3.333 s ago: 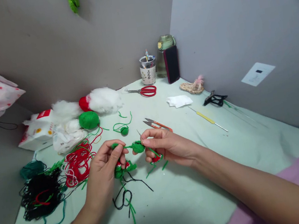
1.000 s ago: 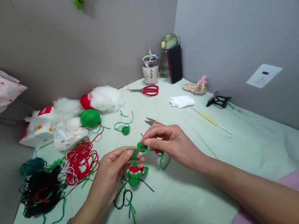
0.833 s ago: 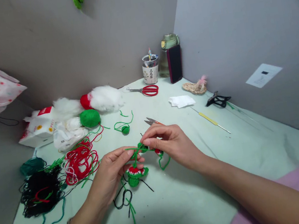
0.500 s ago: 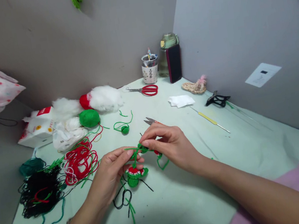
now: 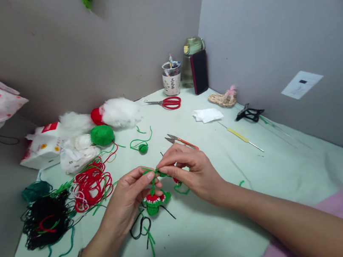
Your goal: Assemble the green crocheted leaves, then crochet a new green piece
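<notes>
Between thumb and fingers, my left hand (image 5: 135, 187) pinches a green crocheted cord (image 5: 153, 185). From it hangs a small crocheted piece (image 5: 152, 202) in green, red and white, low over the table. My right hand (image 5: 186, 169) is closed in a pinch on the green yarn, its fingertips close to my left ones. A second red and green crocheted piece (image 5: 177, 181) shows partly below my right fingers, with a loop of green yarn (image 5: 183, 192). Just beyond my right hand lie orange-handled thread snips (image 5: 183, 141).
Red yarn (image 5: 90, 185), black yarn (image 5: 48, 222) and a green yarn ball (image 5: 102, 135) lie at left. Behind are white stuffing (image 5: 120, 112), red-handled scissors (image 5: 167, 103), a pen jar (image 5: 172, 79) and a bottle (image 5: 193, 45). A yellow-handled crochet hook (image 5: 238, 135) lies at right.
My right hand has shifted slightly left and down, closer to my left fingertips. More of the snips' orange handle now shows. The hanging crocheted piece has moved very little.
</notes>
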`<state>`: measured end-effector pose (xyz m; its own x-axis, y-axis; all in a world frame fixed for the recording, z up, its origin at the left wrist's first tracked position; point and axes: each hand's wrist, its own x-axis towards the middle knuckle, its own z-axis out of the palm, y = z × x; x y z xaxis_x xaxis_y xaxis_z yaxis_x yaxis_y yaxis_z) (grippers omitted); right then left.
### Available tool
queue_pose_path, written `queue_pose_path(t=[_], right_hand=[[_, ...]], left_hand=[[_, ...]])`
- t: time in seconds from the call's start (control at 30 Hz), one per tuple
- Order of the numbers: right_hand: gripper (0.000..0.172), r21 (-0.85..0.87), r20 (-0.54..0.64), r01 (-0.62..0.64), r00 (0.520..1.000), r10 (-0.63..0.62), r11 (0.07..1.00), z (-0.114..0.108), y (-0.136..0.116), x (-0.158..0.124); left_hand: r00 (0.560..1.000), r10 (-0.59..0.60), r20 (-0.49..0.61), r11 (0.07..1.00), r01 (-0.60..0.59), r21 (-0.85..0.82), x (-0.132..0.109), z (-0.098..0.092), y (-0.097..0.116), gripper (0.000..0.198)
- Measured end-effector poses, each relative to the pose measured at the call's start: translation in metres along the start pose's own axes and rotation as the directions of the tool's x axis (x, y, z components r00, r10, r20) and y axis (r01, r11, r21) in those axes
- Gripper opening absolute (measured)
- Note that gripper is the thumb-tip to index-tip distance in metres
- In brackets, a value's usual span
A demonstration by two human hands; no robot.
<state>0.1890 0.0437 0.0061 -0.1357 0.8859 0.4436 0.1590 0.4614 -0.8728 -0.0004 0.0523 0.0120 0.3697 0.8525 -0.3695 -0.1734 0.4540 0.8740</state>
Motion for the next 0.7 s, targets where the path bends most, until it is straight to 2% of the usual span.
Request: queue_pose_path(t=[0.13,0.4,0.5,0.6,0.7], right_hand=[[0.009,-0.03,0.011,0.042,0.999,-0.042,0.999,0.001,0.001,0.0],[0.015,-0.231,0.025,0.185,0.983,-0.184,0.955,-0.001,0.001,-0.001],[0.017,-0.259,0.013,0.174,0.984,-0.176,0.95,0.002,0.001,-0.004],[0.018,-0.257,-0.01,0.147,0.988,-0.155,0.955,0.007,0.001,-0.007],[0.017,-0.239,0.015,0.077,0.997,-0.076,0.968,0.008,-0.001,-0.006]], left_hand=[[1.0,0.01,0.004,1.0,-0.01,-0.026,0.0,0.0,-0.001,0.022],[0.977,0.175,-0.122,0.98,-0.16,0.121,0.002,0.003,0.003,0.02],[0.976,0.175,-0.133,0.979,-0.157,0.133,0.001,0.004,0.0,0.021],[0.985,0.121,-0.12,0.99,-0.111,0.084,-0.001,0.004,-0.002,0.023],[0.986,0.103,-0.132,0.994,-0.098,0.045,-0.001,0.005,-0.002,0.024]])
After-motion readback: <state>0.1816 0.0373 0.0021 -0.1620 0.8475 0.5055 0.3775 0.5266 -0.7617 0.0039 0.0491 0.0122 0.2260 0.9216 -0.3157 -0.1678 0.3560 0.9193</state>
